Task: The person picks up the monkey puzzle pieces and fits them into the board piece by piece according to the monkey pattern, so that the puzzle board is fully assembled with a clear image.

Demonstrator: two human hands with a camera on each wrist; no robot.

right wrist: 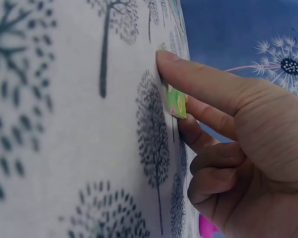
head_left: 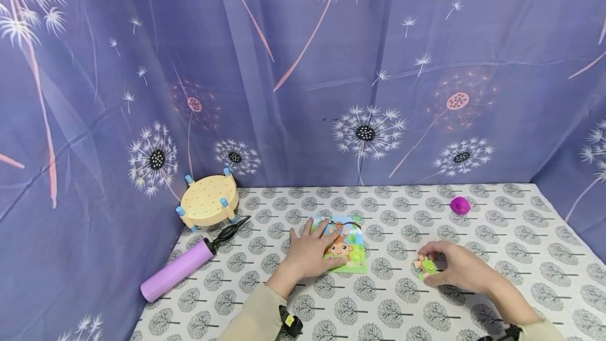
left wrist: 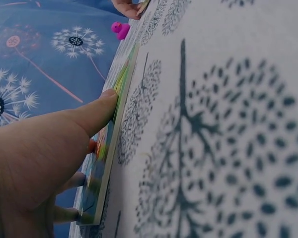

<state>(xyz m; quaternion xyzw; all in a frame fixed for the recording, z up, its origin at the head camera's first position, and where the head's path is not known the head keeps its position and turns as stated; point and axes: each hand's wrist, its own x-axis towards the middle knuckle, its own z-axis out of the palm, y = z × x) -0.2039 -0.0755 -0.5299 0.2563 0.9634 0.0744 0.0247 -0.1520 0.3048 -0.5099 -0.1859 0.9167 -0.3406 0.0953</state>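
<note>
A square jigsaw puzzle [head_left: 356, 257] with a cartoon monkey lies flat near the middle of the table. My left hand [head_left: 310, 252] rests on its left part with fingers spread, hiding some of the picture; the left wrist view shows the thumb and fingertips on the thin puzzle board [left wrist: 109, 158]. To the right, my right hand [head_left: 456, 267] pinches a green and brown puzzle piece [head_left: 428, 267] between thumb and fingers, low over the tablecloth. In the right wrist view the piece [right wrist: 176, 103] shows its green side, partly covered by the thumb.
A small magenta rubber duck [head_left: 460, 206] sits at the back right. On the left lie a purple hand pump [head_left: 177, 271] with a black nozzle and a yellow toy stool [head_left: 210, 200] with blue-tipped legs. Dandelion-print curtain [head_left: 303, 120] hangs behind the tree-patterned tablecloth [head_left: 345, 309].
</note>
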